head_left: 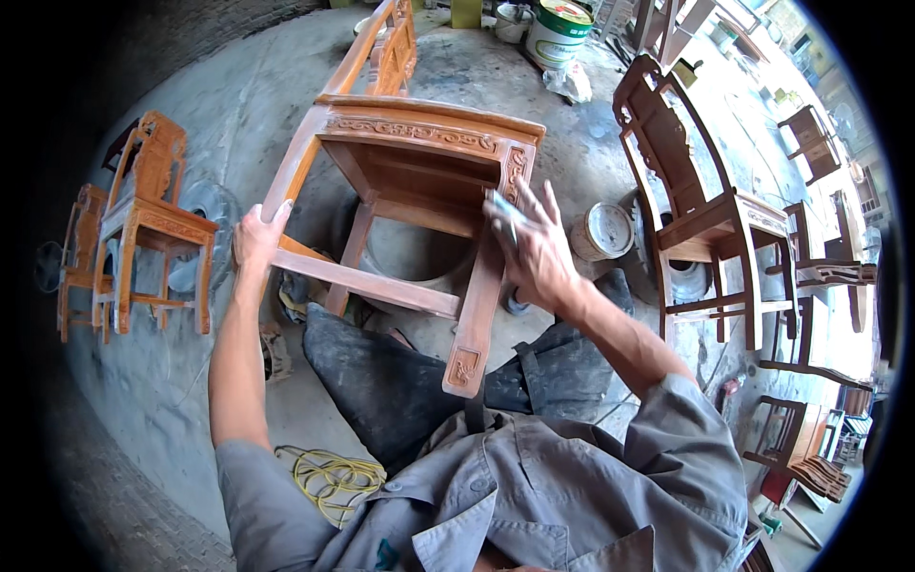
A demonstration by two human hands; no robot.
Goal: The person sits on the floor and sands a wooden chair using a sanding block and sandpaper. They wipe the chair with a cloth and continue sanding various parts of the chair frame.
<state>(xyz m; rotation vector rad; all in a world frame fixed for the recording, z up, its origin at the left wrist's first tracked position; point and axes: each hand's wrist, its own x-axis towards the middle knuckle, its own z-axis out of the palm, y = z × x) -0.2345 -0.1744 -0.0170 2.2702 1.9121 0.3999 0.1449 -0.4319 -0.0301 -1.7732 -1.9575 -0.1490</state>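
A carved wooden chair (410, 129) lies tipped in front of me, its front legs pointing toward my lap and its backrest away from me. Reddish-brown wood shows whitish, dusty patches. My left hand (257, 238) is closed around the chair's left leg, steadying it near the lower crossbar. At the right front leg, just below the carved corner, my right hand (538, 243) presses a small pale piece (510, 212) against the wood. It looks like a folded sanding sheet, mostly hidden by the fingers and thumb. Some of that hand's fingers are raised and spread.
A round bucket (607, 232) stands right of the chair. Beyond are a white-green paint bucket (560, 33) and a crumpled plastic bag (569, 84). Other wooden chairs stand at left (157, 224) and right (701, 210). A yellow cord (334, 481) lies coiled at lower left.
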